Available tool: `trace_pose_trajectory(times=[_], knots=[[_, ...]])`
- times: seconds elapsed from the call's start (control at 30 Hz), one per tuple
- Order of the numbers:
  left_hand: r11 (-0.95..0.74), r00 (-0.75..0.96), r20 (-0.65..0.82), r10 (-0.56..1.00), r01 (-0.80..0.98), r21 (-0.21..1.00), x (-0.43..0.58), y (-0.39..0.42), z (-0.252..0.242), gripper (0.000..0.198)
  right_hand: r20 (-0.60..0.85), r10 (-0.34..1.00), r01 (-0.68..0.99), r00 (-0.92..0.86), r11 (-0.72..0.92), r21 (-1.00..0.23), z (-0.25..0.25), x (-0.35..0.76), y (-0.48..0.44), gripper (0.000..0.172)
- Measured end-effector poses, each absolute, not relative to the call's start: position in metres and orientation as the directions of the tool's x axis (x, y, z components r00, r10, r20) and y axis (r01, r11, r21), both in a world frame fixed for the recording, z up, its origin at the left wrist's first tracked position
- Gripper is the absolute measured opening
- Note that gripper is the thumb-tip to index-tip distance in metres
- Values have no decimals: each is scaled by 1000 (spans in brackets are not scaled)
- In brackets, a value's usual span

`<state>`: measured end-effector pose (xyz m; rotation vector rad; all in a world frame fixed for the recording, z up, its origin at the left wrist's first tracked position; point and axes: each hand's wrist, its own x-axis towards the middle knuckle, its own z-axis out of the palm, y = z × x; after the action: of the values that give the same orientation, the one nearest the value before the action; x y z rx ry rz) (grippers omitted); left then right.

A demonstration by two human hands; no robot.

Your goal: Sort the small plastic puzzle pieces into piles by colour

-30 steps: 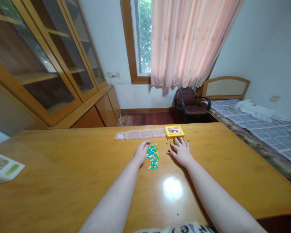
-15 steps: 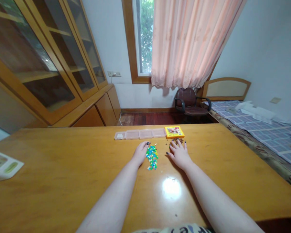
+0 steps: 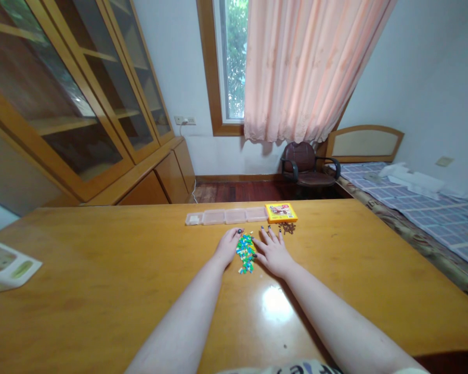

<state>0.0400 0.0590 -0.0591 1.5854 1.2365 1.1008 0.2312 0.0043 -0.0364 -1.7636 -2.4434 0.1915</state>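
Note:
A pile of small blue, green, yellow and white building bricks (image 3: 245,254) lies on the table between my hands. My left hand (image 3: 226,248) rests along the pile's left side, thumb and fingers drawn together at its far end. Whatever is in them, if anything, is hidden. To the right of the bricks, my right hand (image 3: 276,255) is spread palm down, its thumb and index fingertips at the pile's right edge. A smaller heap of brown bricks (image 3: 287,228) sits just beyond its fingers, apart from them.
Behind the piles, a row of clear plastic compartments (image 3: 214,217) adjoins a yellow box (image 3: 281,213) on the wooden table (image 3: 101,270). A white plastic object (image 3: 13,266) stands at the left edge. Past the table are a chair (image 3: 302,163) and a bed (image 3: 409,197).
My right hand has moved left and slightly nearer, from the brown heap to the coloured pile, uncovering the brown bricks. My left hand has kept its place beside the pile.

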Motion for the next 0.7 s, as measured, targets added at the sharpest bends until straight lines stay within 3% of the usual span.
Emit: trace_pose_trajectory(times=[0.2,0.33,0.57,0.7], knots=[[-184,146,146,978,287,940,40,59,-58,29,120,986,986,-116,129,-108,-41,253,13,56],[-181,150,140,979,305,935,40,60,-58,28,94,995,994,-43,52,-94,-44,272,21,60],[-191,143,154,978,295,936,40,60,-60,28,82,976,972,-202,209,-105,-47,264,27,64],[-188,143,152,978,293,937,39,60,-60,28,56,990,984,-130,136,-112,-48,266,28,66]])
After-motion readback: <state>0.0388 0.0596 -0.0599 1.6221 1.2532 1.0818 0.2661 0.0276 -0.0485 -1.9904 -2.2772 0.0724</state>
